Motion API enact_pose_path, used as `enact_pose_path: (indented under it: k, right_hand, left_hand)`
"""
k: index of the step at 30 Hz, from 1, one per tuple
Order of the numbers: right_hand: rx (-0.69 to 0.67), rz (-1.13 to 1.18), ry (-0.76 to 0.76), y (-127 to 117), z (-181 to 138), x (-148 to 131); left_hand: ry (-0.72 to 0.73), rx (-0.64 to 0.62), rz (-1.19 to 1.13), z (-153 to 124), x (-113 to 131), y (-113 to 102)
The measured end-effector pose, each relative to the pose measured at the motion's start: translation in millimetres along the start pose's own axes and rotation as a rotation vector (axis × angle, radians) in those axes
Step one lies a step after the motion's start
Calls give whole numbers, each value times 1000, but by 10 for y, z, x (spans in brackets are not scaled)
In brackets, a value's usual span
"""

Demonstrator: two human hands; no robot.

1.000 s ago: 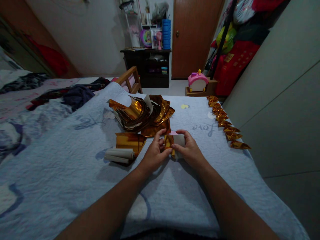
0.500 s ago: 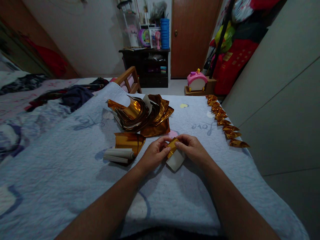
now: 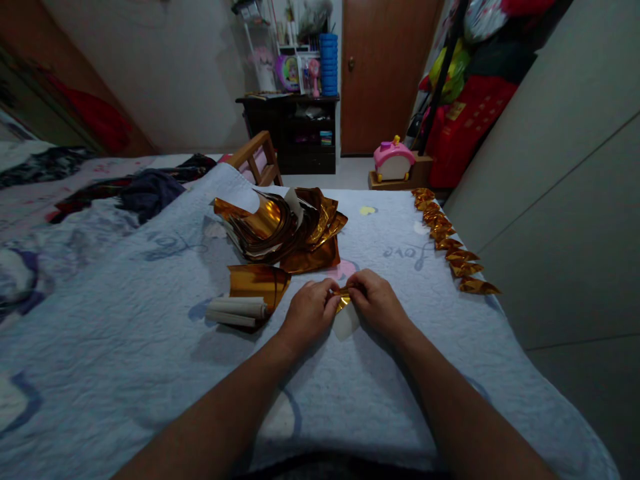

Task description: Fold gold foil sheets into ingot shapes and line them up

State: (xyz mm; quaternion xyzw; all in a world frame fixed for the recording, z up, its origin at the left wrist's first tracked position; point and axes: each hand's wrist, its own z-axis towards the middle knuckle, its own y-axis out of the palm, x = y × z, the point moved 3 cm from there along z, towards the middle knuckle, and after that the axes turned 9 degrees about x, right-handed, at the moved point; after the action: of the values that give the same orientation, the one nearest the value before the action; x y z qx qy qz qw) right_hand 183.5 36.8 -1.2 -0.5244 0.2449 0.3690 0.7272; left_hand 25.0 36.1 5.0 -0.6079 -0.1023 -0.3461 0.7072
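Note:
My left hand (image 3: 309,311) and my right hand (image 3: 376,301) meet over the pale blue bedspread (image 3: 150,320). Both pinch one small sheet of gold foil paper (image 3: 343,301), gold on top and white on its underside, with the fingers pressed together on it. A loose pile of curled gold foil sheets (image 3: 283,227) lies just beyond my hands. One more curled gold sheet (image 3: 257,280) sits to the left of my left hand, on top of rolled white paper (image 3: 237,311).
A row of several folded gold pieces (image 3: 450,243) runs along the bed's right edge, beside a grey wall. Dark clothes (image 3: 150,187) lie at the left. A wooden chair (image 3: 257,160), a dark cabinet (image 3: 295,133) and a pink toy house (image 3: 393,160) stand beyond.
The foil sheet was folded smaller between my hands. The white underside showed wide a second ago; now only a small flap shows under my fingers. My hands moved closer together.

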Motion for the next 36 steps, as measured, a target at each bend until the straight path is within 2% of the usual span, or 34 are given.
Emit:
enact_pose_path:
  k: [5, 11, 36]
  right_hand:
    - [44, -90, -63, 65, -7, 55]
    - [27, -88, -101, 64, -15, 85]
    - [-85, -111, -201, 24, -78, 68]
  left_hand:
    - [28, 57, 35, 20, -31, 13]
    - [99, 30, 21, 19, -51, 24]
    - [83, 5, 29, 31, -61, 41]
